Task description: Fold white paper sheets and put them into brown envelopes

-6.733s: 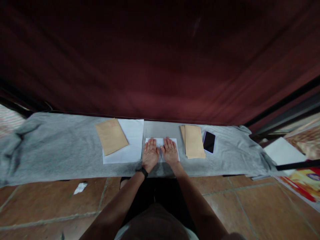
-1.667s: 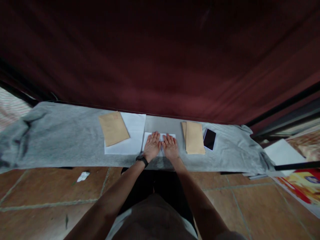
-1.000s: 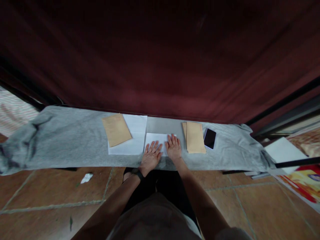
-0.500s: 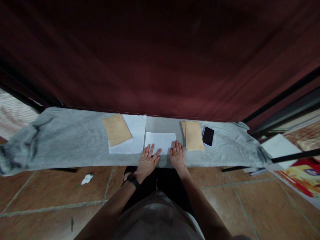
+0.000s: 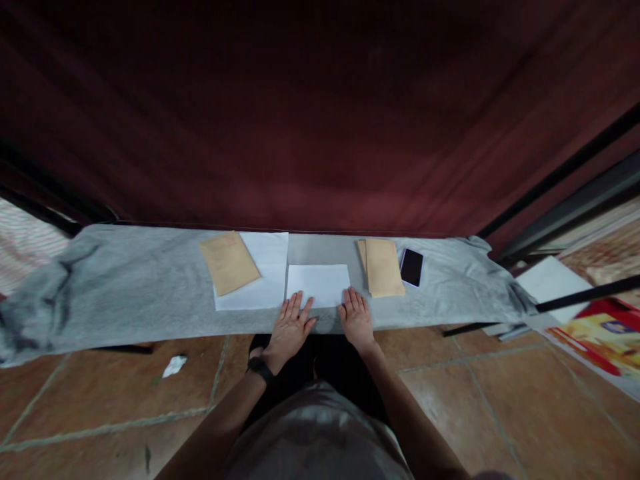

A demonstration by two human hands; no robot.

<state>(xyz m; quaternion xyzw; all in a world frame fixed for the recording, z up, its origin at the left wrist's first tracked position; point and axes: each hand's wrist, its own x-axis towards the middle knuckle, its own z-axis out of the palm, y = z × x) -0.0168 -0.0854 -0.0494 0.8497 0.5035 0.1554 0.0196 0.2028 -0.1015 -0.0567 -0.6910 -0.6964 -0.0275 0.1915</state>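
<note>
A small white sheet of paper [image 5: 319,283], perhaps folded, lies flat on the grey cloth in front of me. My left hand [image 5: 290,325] rests at its lower left corner, fingers spread, with fingertips at the paper's near edge. At the lower right corner lies my right hand [image 5: 357,318], palm down with fingers stretched out. Neither hand grips anything. To the left, a larger white sheet [image 5: 270,267] is partly covered by a brown envelope [image 5: 230,264]. More brown envelopes [image 5: 384,268] overlap to the right of the small sheet.
A phone [image 5: 411,268] with a dark screen lies beside the right envelopes. Grey cloth [image 5: 135,280] covers the narrow table. A dark red curtain [image 5: 310,133] hangs behind it. On the tiled floor are a crumpled white scrap [image 5: 175,365] and, at right, a red and yellow package [image 5: 600,337].
Both hands have slid slightly down toward the near edge of the small sheet, so less of it is covered. The whole view has shifted a little.
</note>
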